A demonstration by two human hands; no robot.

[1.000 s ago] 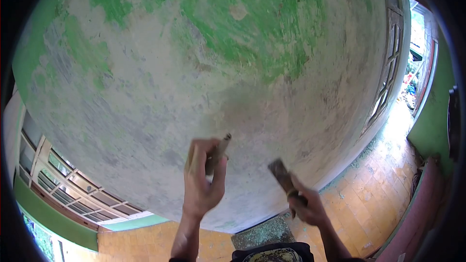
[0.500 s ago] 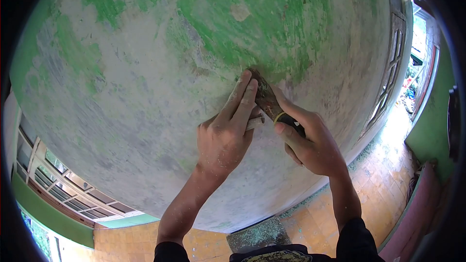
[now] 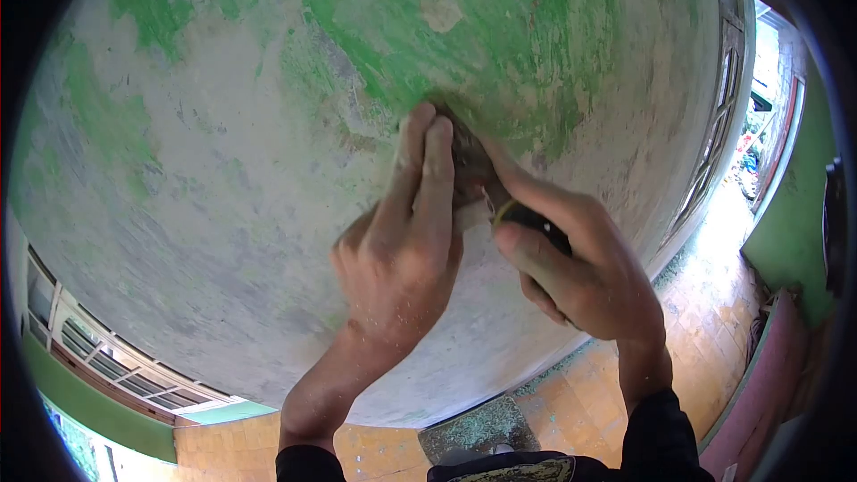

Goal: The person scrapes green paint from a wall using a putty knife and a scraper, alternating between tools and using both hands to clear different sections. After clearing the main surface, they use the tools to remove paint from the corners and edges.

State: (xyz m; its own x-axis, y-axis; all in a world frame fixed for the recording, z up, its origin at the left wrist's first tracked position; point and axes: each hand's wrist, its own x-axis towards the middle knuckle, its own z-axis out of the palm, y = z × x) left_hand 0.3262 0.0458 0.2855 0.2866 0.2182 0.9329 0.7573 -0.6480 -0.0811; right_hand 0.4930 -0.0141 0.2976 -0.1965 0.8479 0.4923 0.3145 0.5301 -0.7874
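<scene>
My right hand [image 3: 580, 259] is wrapped around the black handle [image 3: 533, 225] of a paint scraper, index finger stretched along its worn brown blade [image 3: 469, 161]. The blade's far edge lies against a wall [image 3: 268, 178] with patchy green paint and bare grey-white plaster. My left hand [image 3: 397, 241] presses two straight fingertips on the blade near its far end. Its other fingers are curled around a short pale stick-like piece [image 3: 470, 212], whose kind I cannot make out. A yellow band [image 3: 505, 210] circles the scraper where the handle begins. Pale dust specks cover my left hand.
Orange floor tiles [image 3: 580, 384] run along the wall's foot, strewn with paint flakes. A dark flake-covered mat or slab [image 3: 478, 428] lies below me. Slatted window frames stand at the left [image 3: 116, 348] and right [image 3: 714, 138]. A pink low wall or panel [image 3: 759, 384] is at the right.
Both hands and the scraper have moved slightly up the wall, the left hand also leftward. The blade is now blurred by motion. Both hands keep their grip.
</scene>
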